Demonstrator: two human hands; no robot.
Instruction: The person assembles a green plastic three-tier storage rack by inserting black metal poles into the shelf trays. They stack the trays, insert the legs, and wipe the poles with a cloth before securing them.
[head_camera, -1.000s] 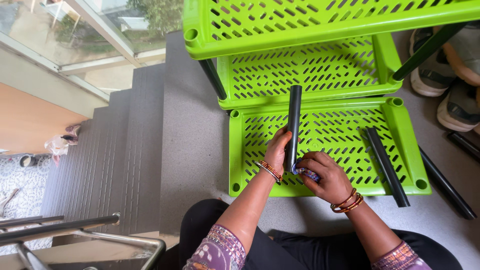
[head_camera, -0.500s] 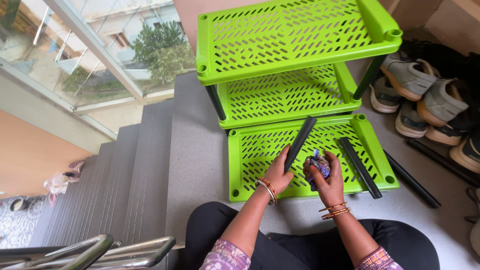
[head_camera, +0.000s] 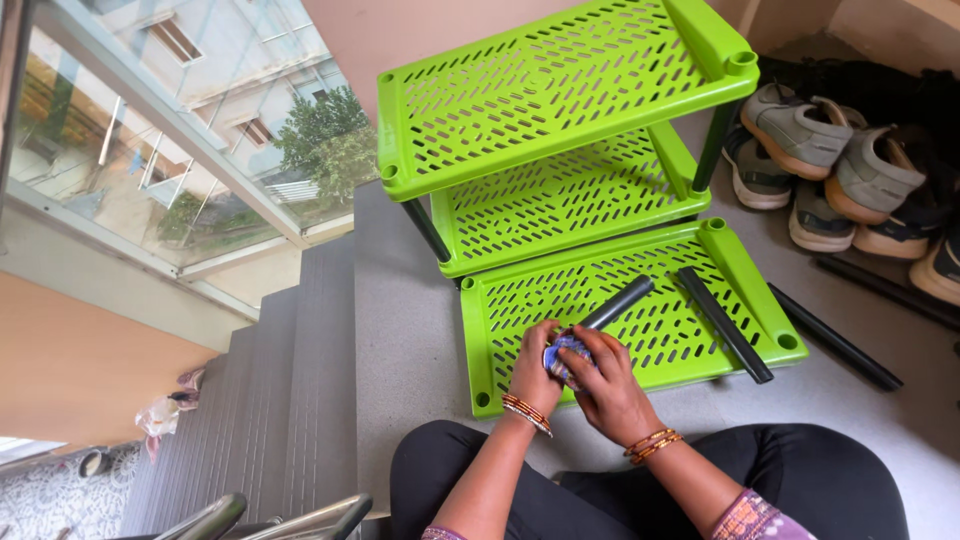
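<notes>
From my feed, nearest to the camera are the black-trousered knees, then both hands meeting over the front edge of the loose green shelf panel (head_camera: 520, 330) lying flat on the grey floor (head_camera: 400, 330). The left hand (head_camera: 534, 375) is cupped around the near end of a black tube (head_camera: 612, 305), grip pressed shut on it. The right hand (head_camera: 610, 390) has its grip pinched on a small blue-and-white patterned cloth (head_camera: 562, 352) that sits right at that same tube end, touching it. The tube is matte black, round, and angles up and away across the slotted panel.

A bit further out, a second black tube (head_camera: 725, 323) rests on the same panel, near its right rim, well apart from the hands. Another black rod (head_camera: 835, 337) lies on the floor just beside the panel's right edge.

Beyond that stands the assembled part of the green rack (head_camera: 560, 100), two slotted tiers on dark legs, nothing on either tier that I can see. To the right of it, grey and tan shoes (head_camera: 830, 150) are lined up on the floor. Left side drops off into stairs (head_camera: 280, 400).
</notes>
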